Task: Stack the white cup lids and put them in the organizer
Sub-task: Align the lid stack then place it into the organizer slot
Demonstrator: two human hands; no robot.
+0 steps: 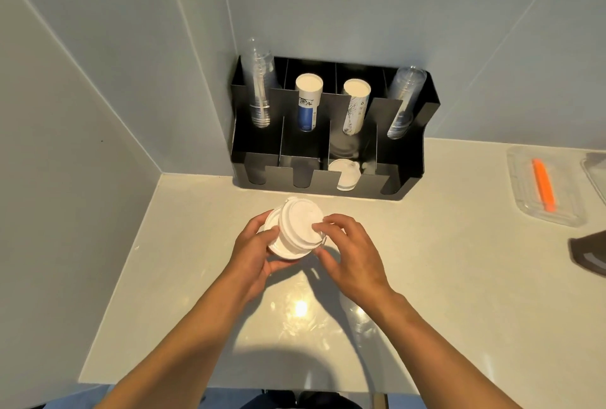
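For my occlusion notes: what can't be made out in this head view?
Head view only:
- Lid count in the white plastic lid stack: left hand and right hand cover its sides.
- Dark brown object: cut off by the right edge.
- Print on the blue-and-white paper cup stack: too small, blurred.

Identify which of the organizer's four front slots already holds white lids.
The third front slot from the left: a short stack of white lids sits in it, while no lids show in the other three.

Head-height view down toward organizer (pixel 406 153)
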